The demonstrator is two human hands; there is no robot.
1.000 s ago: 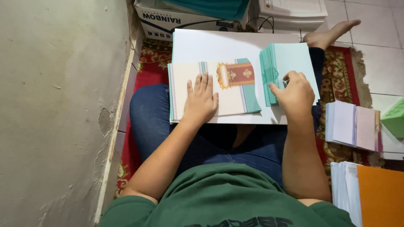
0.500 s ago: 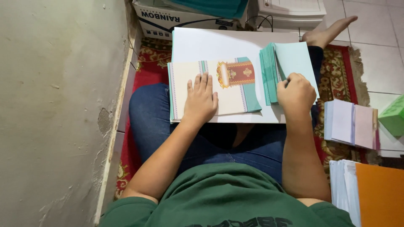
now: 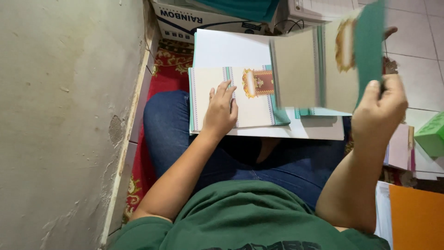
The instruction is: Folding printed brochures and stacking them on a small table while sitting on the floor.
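The right hand (image 3: 380,104), at the right of the frame, pinches a folded card (image 3: 323,65) by its lower edge, fingers closed on it, lifted and blurred in the upper right. The left hand (image 3: 221,111) lies flat, fingers spread, on the card stack (image 3: 249,104) at centre, on a white board (image 3: 231,46) across the lap. Held so thinly, the raised card could slip or crease; easing the left palm could let the stack slide off.

Our left hand (image 3: 221,110): flat, palm down, fingers spread and pointing away from us, forearm bare and stretched forward over the left thigh | our right hand (image 3: 380,105): raised, fingers and thumb pinched shut at the top, wrist upright, forearm bare and angled up | legs crossed, hands well apart
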